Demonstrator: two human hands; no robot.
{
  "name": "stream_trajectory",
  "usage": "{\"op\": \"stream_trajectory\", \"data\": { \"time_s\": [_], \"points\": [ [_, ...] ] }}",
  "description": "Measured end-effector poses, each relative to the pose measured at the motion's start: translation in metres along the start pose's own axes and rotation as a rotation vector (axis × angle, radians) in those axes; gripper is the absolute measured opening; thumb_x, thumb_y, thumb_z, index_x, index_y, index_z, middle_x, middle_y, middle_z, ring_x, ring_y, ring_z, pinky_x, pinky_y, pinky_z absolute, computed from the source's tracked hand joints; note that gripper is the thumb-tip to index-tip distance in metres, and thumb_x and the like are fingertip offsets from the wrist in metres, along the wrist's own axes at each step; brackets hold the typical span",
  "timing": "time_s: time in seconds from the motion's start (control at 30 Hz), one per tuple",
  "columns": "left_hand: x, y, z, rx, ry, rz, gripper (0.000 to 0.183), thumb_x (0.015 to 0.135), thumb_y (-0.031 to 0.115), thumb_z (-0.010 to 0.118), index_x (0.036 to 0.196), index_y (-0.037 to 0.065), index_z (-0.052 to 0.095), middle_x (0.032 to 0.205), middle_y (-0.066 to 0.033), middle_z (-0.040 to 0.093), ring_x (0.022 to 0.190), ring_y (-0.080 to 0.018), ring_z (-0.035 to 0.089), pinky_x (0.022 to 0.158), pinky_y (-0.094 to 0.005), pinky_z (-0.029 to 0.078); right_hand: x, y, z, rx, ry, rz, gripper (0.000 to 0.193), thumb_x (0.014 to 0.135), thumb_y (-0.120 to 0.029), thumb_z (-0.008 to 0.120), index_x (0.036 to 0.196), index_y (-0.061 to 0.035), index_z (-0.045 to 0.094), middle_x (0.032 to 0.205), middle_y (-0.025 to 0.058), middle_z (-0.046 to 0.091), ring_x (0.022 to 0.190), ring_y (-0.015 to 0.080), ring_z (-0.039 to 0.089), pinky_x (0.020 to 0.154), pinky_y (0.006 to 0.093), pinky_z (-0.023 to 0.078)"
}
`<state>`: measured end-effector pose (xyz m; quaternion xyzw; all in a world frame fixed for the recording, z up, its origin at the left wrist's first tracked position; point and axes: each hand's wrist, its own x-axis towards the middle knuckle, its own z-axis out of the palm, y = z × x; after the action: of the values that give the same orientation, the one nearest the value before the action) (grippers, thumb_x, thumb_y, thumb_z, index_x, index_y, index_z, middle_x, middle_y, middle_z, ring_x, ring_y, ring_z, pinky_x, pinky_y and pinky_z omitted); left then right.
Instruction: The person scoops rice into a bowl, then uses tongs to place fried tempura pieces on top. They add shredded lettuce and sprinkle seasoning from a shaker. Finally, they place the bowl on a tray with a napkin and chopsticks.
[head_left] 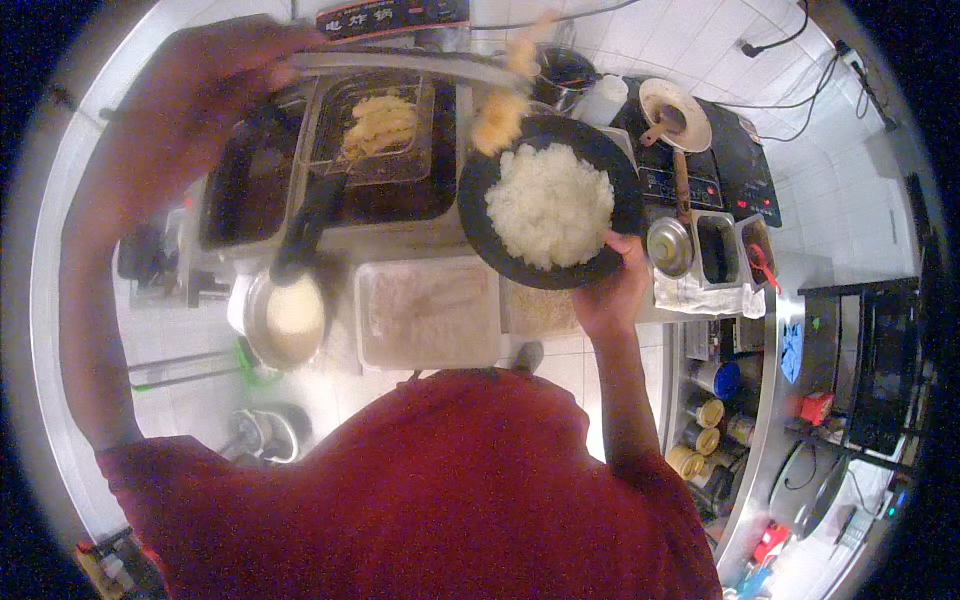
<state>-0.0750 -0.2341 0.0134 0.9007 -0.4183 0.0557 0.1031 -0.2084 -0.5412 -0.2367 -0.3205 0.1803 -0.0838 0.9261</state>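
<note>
My left hand (240, 70), blurred by motion, is raised at the upper left and closed around a long metal utensil (410, 65) that looks like tongs. Its far end reaches over the edge of a black bowl (474, 225). A golden fried piece (500, 120) and a smeared second one (524, 55) show at that end; whether they are gripped or dropping I cannot tell. My right hand (612, 285) grips the bowl's near right rim, thumb on top. White rice (550, 205) fills the bowl. Under the utensil, fried food (382, 125) lies in a wire basket (335, 150) at the fryer.
The basket's black handle (303, 235) points toward me. Nearer stand a tub of whitish powder (427, 312) and a bowl of pale contents (293, 318). At right are a ladle (670, 247), metal containers (716, 250), a cooktop (690, 188) and a pale pan (690, 105). Shelves hold jars (706, 412).
</note>
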Motion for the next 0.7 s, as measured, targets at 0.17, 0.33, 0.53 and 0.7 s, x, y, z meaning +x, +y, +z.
{"op": "stream_trajectory", "data": {
  "time_s": [0.17,0.33,0.53,0.7],
  "points": [
    [0.009,0.048,0.020,0.297,0.016,0.084,0.033,0.086,0.003,0.058,0.118,0.004,0.063,0.121,-0.0178,0.063,0.112,-0.0356,0.059,0.101,-0.0396,0.047,0.009,-0.017,0.012,-0.007,-0.167,0.112,0.046,0.089,-0.036,0.056,0.123,-0.0051,0.058,0.122,0.0081,0.062,0.115,0.0262,0.058,0.101,0.0415,0.044],
    [0.034,0.088,0.040,0.532,-0.086,0.147,0.035,0.080,0.003,0.059,0.115,0.002,0.064,0.117,-0.0181,0.064,0.109,-0.0352,0.061,0.097,-0.0420,0.049,0.008,-0.040,0.018,-0.015,-0.261,0.120,0.049,0.093,-0.040,0.053,0.130,-0.0072,0.054,0.126,0.0080,0.061,0.118,0.0256,0.057,0.102,0.0425,0.043],
    [0.045,0.106,0.045,0.572,-0.075,0.209,0.035,0.079,0.004,0.058,0.113,0.001,0.064,0.113,-0.0152,0.065,0.106,-0.0322,0.063,0.092,-0.0409,0.051,0.015,-0.051,0.012,-0.008,-0.342,0.155,0.051,0.096,-0.043,0.049,0.134,-0.0087,0.052,0.130,0.0079,0.059,0.121,0.0256,0.055,0.104,0.0442,0.043],
    [0.048,0.113,0.046,0.592,-0.065,0.134,0.033,0.080,0.005,0.057,0.112,0.002,0.065,0.113,-0.0143,0.065,0.105,-0.0309,0.063,0.090,-0.0412,0.052,0.020,-0.055,0.010,0.040,-0.322,0.207,0.051,0.097,-0.044,0.048,0.135,-0.0097,0.052,0.132,0.0073,0.058,0.122,0.0254,0.055,0.105,0.0453,0.041]
  ]
}}
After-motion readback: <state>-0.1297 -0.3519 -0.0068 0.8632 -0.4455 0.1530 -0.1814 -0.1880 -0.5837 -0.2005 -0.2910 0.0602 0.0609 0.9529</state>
